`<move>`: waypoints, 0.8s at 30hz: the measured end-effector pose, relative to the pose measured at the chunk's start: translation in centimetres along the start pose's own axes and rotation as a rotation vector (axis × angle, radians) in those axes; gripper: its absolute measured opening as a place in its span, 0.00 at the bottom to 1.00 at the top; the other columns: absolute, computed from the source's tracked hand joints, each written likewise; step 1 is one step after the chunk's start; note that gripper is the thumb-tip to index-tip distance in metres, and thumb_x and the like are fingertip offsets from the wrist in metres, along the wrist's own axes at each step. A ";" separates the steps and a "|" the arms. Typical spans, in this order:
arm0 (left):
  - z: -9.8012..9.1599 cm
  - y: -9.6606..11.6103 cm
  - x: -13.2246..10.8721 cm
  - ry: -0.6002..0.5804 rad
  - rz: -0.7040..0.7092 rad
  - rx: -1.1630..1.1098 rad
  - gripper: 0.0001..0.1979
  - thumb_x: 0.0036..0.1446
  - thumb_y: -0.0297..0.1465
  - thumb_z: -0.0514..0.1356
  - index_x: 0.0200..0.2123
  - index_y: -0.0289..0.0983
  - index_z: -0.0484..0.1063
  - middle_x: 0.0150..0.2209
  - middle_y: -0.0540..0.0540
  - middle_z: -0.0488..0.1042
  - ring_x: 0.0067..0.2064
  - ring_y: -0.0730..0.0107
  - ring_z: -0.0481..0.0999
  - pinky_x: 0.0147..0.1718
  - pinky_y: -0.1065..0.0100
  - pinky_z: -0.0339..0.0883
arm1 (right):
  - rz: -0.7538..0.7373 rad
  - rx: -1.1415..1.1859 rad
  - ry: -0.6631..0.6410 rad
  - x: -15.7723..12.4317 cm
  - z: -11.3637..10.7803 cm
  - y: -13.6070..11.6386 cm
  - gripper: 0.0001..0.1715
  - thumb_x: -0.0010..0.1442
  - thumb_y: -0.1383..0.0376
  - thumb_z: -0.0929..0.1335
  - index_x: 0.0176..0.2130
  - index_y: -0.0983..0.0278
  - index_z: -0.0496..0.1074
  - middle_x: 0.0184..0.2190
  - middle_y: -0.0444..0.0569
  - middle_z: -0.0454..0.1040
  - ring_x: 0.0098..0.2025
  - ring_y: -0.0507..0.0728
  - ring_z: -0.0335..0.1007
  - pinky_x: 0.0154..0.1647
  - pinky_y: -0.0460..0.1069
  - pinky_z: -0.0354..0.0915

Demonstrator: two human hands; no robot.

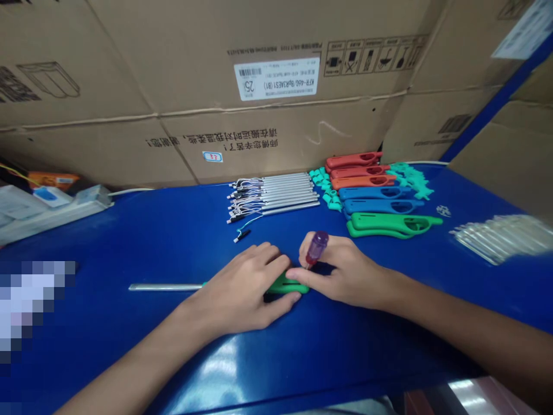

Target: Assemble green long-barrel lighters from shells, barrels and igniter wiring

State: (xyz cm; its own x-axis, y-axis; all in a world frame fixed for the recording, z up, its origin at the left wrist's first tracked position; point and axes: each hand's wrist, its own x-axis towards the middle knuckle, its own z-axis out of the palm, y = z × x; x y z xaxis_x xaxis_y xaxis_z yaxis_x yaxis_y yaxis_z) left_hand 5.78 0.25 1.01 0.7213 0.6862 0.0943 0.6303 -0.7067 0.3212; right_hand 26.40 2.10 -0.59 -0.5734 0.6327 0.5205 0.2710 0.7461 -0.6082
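My left hand (246, 288) lies over a green lighter (287, 284) on the table, thumb along its near side and fingers curled on the far side. A long silver metal tube (166, 287) sticks out of the lighter to the left; the middle of the lighter is hidden under the hand. In my right hand (341, 271) is a small screwdriver with a purple handle (318, 246), held upright and slightly tilted. Its lower end is at the right end of the green lighter; the tip is hidden behind my fingers.
Behind my hands lie silver tubes with wires (287, 193), turquoise caps (330, 196), and red, blue and green lighter shells (389, 223). Clear bagged parts (501, 236) are at the right. A power strip (56, 213) sits at the left, before a cardboard wall (173, 69).
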 end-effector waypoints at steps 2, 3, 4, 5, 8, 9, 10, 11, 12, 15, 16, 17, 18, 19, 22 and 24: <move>0.0 0.1 0.0 -0.005 -0.004 -0.005 0.11 0.63 0.37 0.57 0.41 0.35 0.72 0.36 0.44 0.71 0.40 0.60 0.70 0.40 0.59 0.67 | 0.009 0.001 -0.013 0.0 0.0 -0.1 0.14 0.61 0.68 0.71 0.28 0.63 0.63 0.26 0.40 0.64 0.27 0.48 0.61 0.29 0.44 0.59; 0.0 0.1 0.0 -0.006 -0.003 -0.007 0.10 0.63 0.37 0.57 0.40 0.35 0.71 0.36 0.44 0.71 0.40 0.60 0.70 0.39 0.60 0.67 | 0.013 0.002 -0.021 0.0 -0.1 -0.2 0.16 0.61 0.67 0.71 0.26 0.63 0.62 0.26 0.39 0.62 0.26 0.47 0.59 0.28 0.44 0.58; 0.0 0.1 0.0 -0.007 -0.001 -0.007 0.10 0.63 0.37 0.57 0.39 0.35 0.71 0.36 0.45 0.70 0.39 0.61 0.69 0.38 0.61 0.67 | 0.018 0.003 -0.029 0.0 -0.1 -0.2 0.17 0.61 0.67 0.71 0.25 0.64 0.62 0.25 0.39 0.61 0.25 0.47 0.58 0.27 0.44 0.56; 0.0 0.1 0.0 -0.007 0.001 -0.005 0.10 0.63 0.37 0.57 0.38 0.36 0.70 0.35 0.45 0.70 0.39 0.61 0.69 0.38 0.61 0.66 | 0.023 0.008 -0.038 0.1 -0.1 -0.3 0.18 0.61 0.66 0.71 0.25 0.64 0.61 0.25 0.38 0.60 0.25 0.46 0.56 0.26 0.44 0.55; 0.1 0.2 0.0 -0.008 0.002 0.004 0.10 0.63 0.37 0.57 0.35 0.36 0.68 0.34 0.46 0.69 0.39 0.62 0.69 0.38 0.62 0.65 | 0.052 0.042 -0.050 0.3 -0.2 -0.5 0.19 0.59 0.65 0.73 0.25 0.64 0.61 0.24 0.37 0.59 0.23 0.46 0.54 0.25 0.43 0.54; 0.1 0.2 0.0 -0.008 0.000 0.009 0.10 0.63 0.37 0.57 0.34 0.36 0.67 0.33 0.47 0.69 0.38 0.62 0.69 0.37 0.62 0.65 | 0.064 0.054 -0.052 0.3 -0.2 -0.5 0.20 0.59 0.65 0.74 0.24 0.64 0.61 0.23 0.37 0.58 0.23 0.46 0.53 0.25 0.43 0.54; 0.1 0.2 0.0 -0.008 -0.003 0.012 0.10 0.63 0.37 0.57 0.33 0.37 0.66 0.33 0.47 0.69 0.38 0.62 0.69 0.36 0.62 0.65 | 0.074 0.063 -0.052 0.4 -0.2 -0.6 0.21 0.58 0.65 0.74 0.23 0.64 0.61 0.22 0.36 0.57 0.22 0.46 0.52 0.25 0.43 0.54; 0.1 0.2 0.0 -0.008 -0.007 0.013 0.10 0.63 0.37 0.57 0.32 0.37 0.66 0.32 0.47 0.69 0.38 0.62 0.69 0.36 0.62 0.64 | 0.080 0.069 -0.047 0.5 -0.2 -0.6 0.21 0.57 0.66 0.75 0.23 0.64 0.61 0.22 0.36 0.57 0.22 0.46 0.51 0.25 0.43 0.53; 0.2 0.3 0.0 -0.006 -0.011 0.011 0.11 0.62 0.37 0.57 0.31 0.37 0.66 0.32 0.47 0.69 0.38 0.62 0.69 0.36 0.62 0.64 | 0.082 0.073 -0.039 0.5 -0.1 -0.6 0.21 0.56 0.66 0.75 0.22 0.64 0.61 0.21 0.36 0.57 0.22 0.46 0.51 0.25 0.43 0.53; 0.2 0.6 0.1 0.013 -0.034 0.014 0.10 0.61 0.37 0.58 0.31 0.37 0.68 0.34 0.46 0.71 0.40 0.60 0.71 0.42 0.58 0.65 | 0.042 0.072 0.003 0.5 0.2 -0.3 0.16 0.56 0.65 0.75 0.24 0.65 0.67 0.22 0.37 0.59 0.22 0.46 0.53 0.25 0.43 0.54; 0.2 0.7 0.1 0.031 -0.042 0.019 0.10 0.60 0.37 0.59 0.31 0.37 0.69 0.35 0.45 0.72 0.41 0.59 0.71 0.44 0.55 0.64 | 0.014 0.061 0.008 0.5 0.2 -0.2 0.15 0.57 0.64 0.75 0.24 0.65 0.69 0.23 0.38 0.61 0.23 0.47 0.54 0.26 0.44 0.54; 0.2 0.9 0.2 0.056 -0.047 0.016 0.10 0.59 0.38 0.59 0.31 0.37 0.70 0.36 0.45 0.72 0.42 0.58 0.72 0.46 0.54 0.63 | -0.013 0.043 0.007 0.5 0.3 -0.1 0.15 0.59 0.62 0.74 0.25 0.65 0.70 0.23 0.39 0.62 0.24 0.47 0.56 0.27 0.44 0.55; 0.2 1.0 0.3 0.082 -0.049 -0.002 0.10 0.59 0.38 0.60 0.31 0.37 0.70 0.36 0.46 0.73 0.42 0.58 0.72 0.46 0.54 0.63 | -0.037 0.022 -0.002 0.5 0.3 0.1 0.16 0.60 0.60 0.73 0.25 0.65 0.72 0.23 0.40 0.63 0.25 0.48 0.58 0.27 0.44 0.55; 0.3 1.1 0.4 0.111 -0.052 -0.036 0.09 0.58 0.36 0.61 0.30 0.37 0.70 0.35 0.47 0.73 0.41 0.59 0.72 0.44 0.55 0.63 | -0.054 -0.002 -0.017 0.5 0.3 0.2 0.18 0.62 0.58 0.71 0.25 0.65 0.72 0.23 0.40 0.63 0.26 0.48 0.58 0.28 0.45 0.55; 0.6 1.3 0.8 0.203 -0.094 -0.197 0.03 0.54 0.27 0.61 0.28 0.38 0.70 0.30 0.51 0.74 0.35 0.66 0.72 0.37 0.64 0.64 | -0.050 -0.062 -0.072 0.5 0.2 0.3 0.23 0.64 0.54 0.69 0.24 0.66 0.73 0.24 0.42 0.64 0.27 0.49 0.60 0.29 0.45 0.56; 0.9 1.2 1.2 0.249 -0.112 -0.301 0.05 0.52 0.22 0.61 0.27 0.37 0.70 0.28 0.53 0.74 0.33 0.70 0.72 0.34 0.67 0.63 | -0.026 -0.085 -0.107 0.6 0.1 0.3 0.23 0.63 0.53 0.69 0.24 0.66 0.74 0.25 0.43 0.65 0.28 0.50 0.61 0.31 0.45 0.57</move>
State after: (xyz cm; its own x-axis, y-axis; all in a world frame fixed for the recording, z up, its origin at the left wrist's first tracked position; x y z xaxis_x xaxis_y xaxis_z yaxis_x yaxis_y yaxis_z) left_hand 7.61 0.07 0.69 0.5381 0.8030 0.2561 0.5626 -0.5685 0.6003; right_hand 26.10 2.68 -0.49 -0.6590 0.5908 0.4654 0.3171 0.7794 -0.5404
